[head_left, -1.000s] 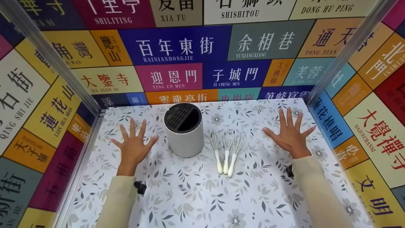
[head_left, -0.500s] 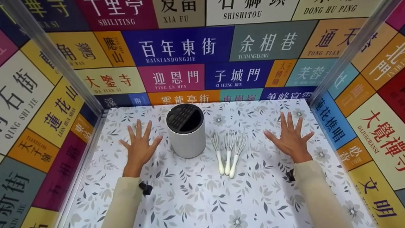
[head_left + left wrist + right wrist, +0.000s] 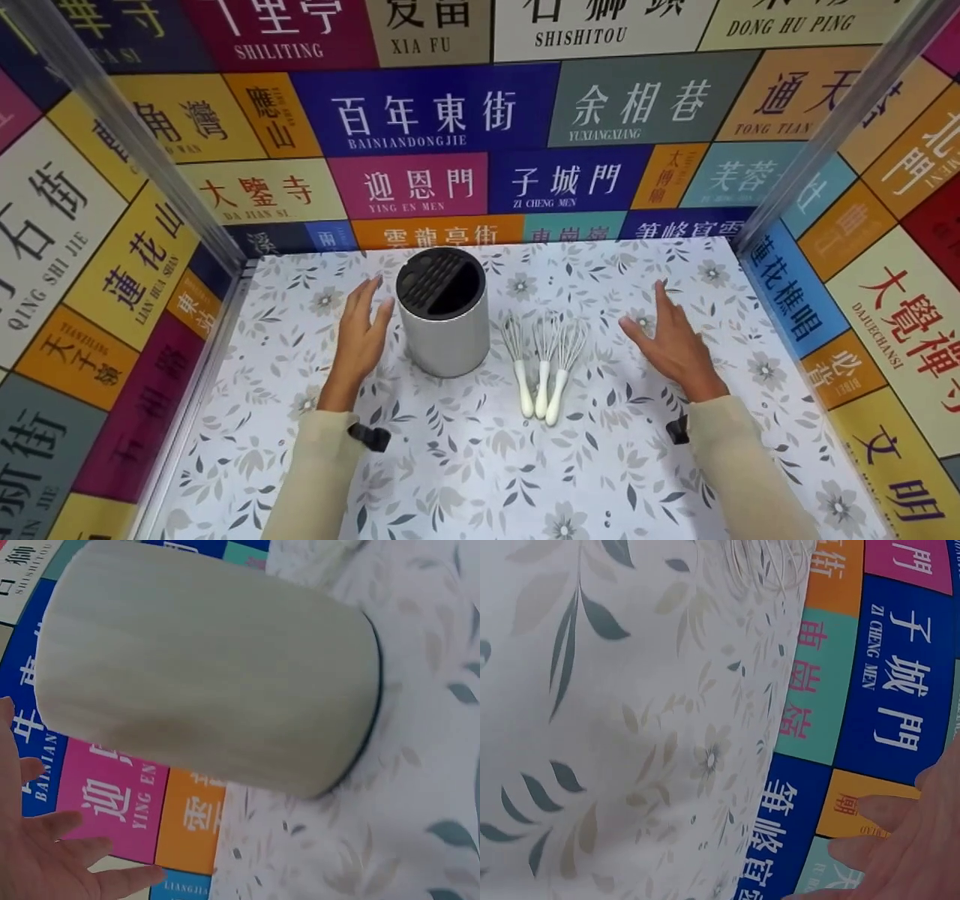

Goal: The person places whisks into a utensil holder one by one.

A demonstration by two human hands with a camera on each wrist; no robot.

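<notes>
A white utensil holder [image 3: 448, 346] with a black slotted lid [image 3: 441, 282] stands upright on the table. Just left of it is my left hand [image 3: 358, 337], fingers extended, touching nothing that I can make out; in the left wrist view the holder [image 3: 210, 667] fills the middle, apart from the fingers. To the holder's right lie three whisks [image 3: 541, 371] side by side, wire heads pointing away, cream handles toward me. My right hand [image 3: 675, 345] is off to the right of the whisks, fingers straight, holding nothing. Whisk wires [image 3: 769, 562] show at the top of the right wrist view.
A white leaf-patterned cloth [image 3: 480, 487] covers the table. Colourful sign-printed panels [image 3: 420, 109] rise behind it and on both sides. Clear corner posts [image 3: 817, 142] stand at the back left and back right.
My left hand has moved right, closer to the holder, and turned from palm-down to sideways. The right hand has also turned sideways, its spread fingers drawing together. Holder and whisks stay put.
</notes>
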